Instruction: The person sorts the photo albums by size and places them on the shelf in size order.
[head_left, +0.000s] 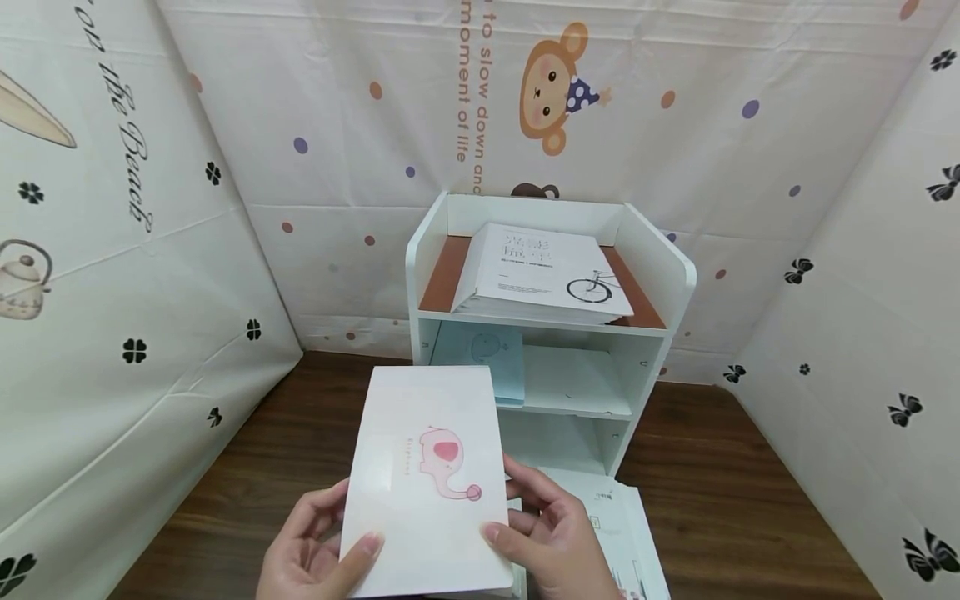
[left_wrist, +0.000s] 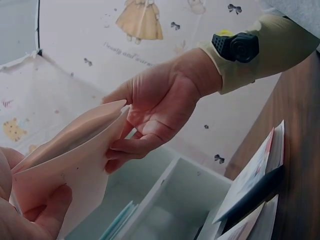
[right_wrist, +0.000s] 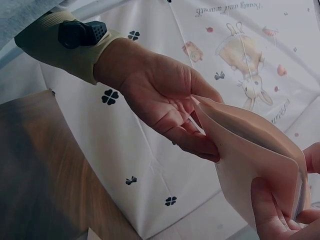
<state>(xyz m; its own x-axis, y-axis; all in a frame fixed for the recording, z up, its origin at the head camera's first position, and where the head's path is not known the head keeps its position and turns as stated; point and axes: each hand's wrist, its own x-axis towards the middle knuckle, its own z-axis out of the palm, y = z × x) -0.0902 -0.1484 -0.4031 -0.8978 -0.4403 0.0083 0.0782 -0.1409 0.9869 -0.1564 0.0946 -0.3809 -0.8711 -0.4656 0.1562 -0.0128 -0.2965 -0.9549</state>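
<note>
A white notebook (head_left: 420, 517) with a pink elephant on its cover is held up between both hands in the head view. My left hand (head_left: 318, 542) grips its left edge, thumb on the cover. On the right edge, my right hand (head_left: 551, 529) pinches it, thumb on top and fingers beneath. Both wrist views look along one end of the notebook (right_wrist: 255, 165), where its covers bow slightly apart. Behind it stands a white shelf unit (head_left: 656, 358). A light blue notebook (head_left: 510, 358) lies on the shelf's middle level, partly hidden by the held one.
A thick white stack of books (head_left: 525, 283) with a bicycle picture sits on the shelf's brown top. More white books (head_left: 630, 525) lie low in front, partly behind my right hand. Printed cloth walls (head_left: 337, 83) surround the dark wooden table (head_left: 720, 492).
</note>
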